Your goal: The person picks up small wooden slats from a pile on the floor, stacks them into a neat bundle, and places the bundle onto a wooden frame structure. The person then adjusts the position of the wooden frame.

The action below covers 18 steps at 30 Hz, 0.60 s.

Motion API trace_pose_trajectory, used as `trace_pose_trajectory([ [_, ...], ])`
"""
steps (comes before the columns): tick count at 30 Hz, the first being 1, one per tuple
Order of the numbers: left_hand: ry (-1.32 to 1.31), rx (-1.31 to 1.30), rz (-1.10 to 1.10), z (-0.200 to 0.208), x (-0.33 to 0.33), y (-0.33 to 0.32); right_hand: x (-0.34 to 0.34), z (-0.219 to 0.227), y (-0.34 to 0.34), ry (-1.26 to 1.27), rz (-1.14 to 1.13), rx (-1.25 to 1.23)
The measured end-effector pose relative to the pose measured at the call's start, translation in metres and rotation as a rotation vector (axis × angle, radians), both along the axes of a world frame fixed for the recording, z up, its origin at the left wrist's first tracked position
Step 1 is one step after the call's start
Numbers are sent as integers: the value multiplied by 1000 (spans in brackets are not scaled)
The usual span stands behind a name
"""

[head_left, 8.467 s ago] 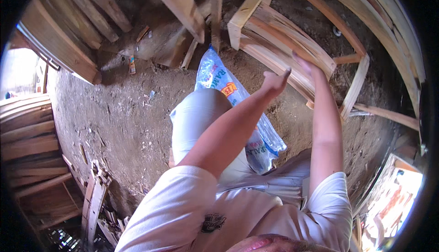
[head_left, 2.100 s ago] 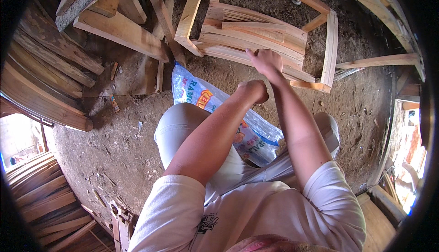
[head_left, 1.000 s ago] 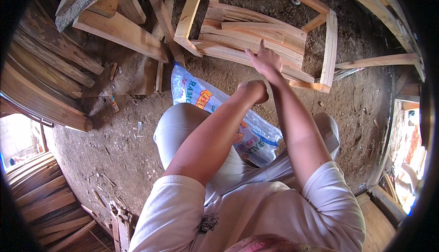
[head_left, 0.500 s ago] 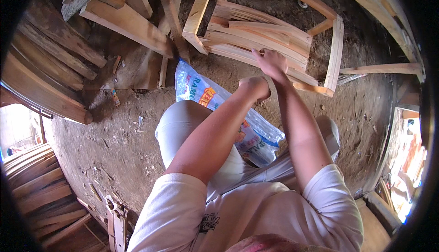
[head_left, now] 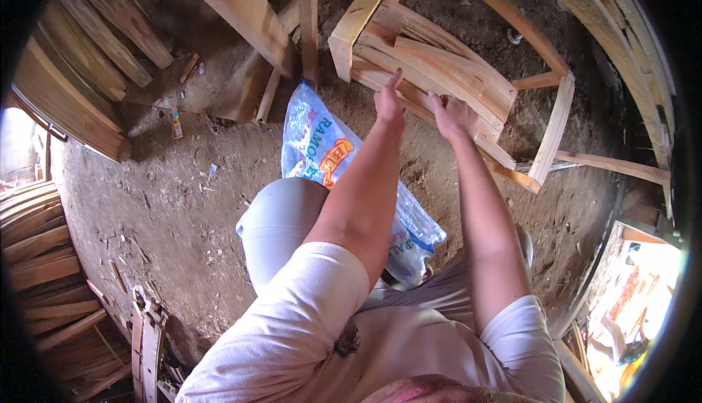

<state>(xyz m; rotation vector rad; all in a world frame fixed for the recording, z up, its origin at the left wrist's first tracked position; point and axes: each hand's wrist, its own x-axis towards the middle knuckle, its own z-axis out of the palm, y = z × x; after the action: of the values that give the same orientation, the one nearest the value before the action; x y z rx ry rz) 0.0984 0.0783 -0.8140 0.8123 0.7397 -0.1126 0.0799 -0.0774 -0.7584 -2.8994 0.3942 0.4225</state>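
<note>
A bundle of pale wooden slats [head_left: 439, 67] lies inside a wooden frame [head_left: 354, 27] on the ground ahead of me. My left hand [head_left: 390, 105] is at the near edge of the bundle, thumb up against the nearest slat, its other fingers mostly hidden. To its right, my right hand [head_left: 455, 116] is closed at the same edge, with its thumb over the wood. Both appear to grip the near slat. A printed clear and blue plastic sack [head_left: 306, 129] lies under my left forearm, between my knees and the frame.
Boards [head_left: 80, 89] are stacked at the far left, and more wood [head_left: 44, 257] is piled at the near left. A large board [head_left: 234, 16] slants down left of the frame. Curved timbers [head_left: 607, 45] line the right side. Small scraps dot the dirt floor [head_left: 183, 220].
My left hand has moved forward from above the sack to the slats, its thumb now raised. My right hand stays at the bundle. The view has shifted, moving the frame lower and rightward.
</note>
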Motion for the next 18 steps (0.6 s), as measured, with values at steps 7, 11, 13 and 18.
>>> trace_pose_trajectory([
  [7,-21,-145,170,-2,5,-30,0,22,-3,93,-58,63],
  [11,-99,-95,215,-6,7,-38,-3,14,-6,14,-66,17],
  [13,-47,-88,245,-4,7,-38,1,8,-7,24,-63,16],
  [18,232,-33,325,42,13,-54,4,5,-19,26,-54,72],
])
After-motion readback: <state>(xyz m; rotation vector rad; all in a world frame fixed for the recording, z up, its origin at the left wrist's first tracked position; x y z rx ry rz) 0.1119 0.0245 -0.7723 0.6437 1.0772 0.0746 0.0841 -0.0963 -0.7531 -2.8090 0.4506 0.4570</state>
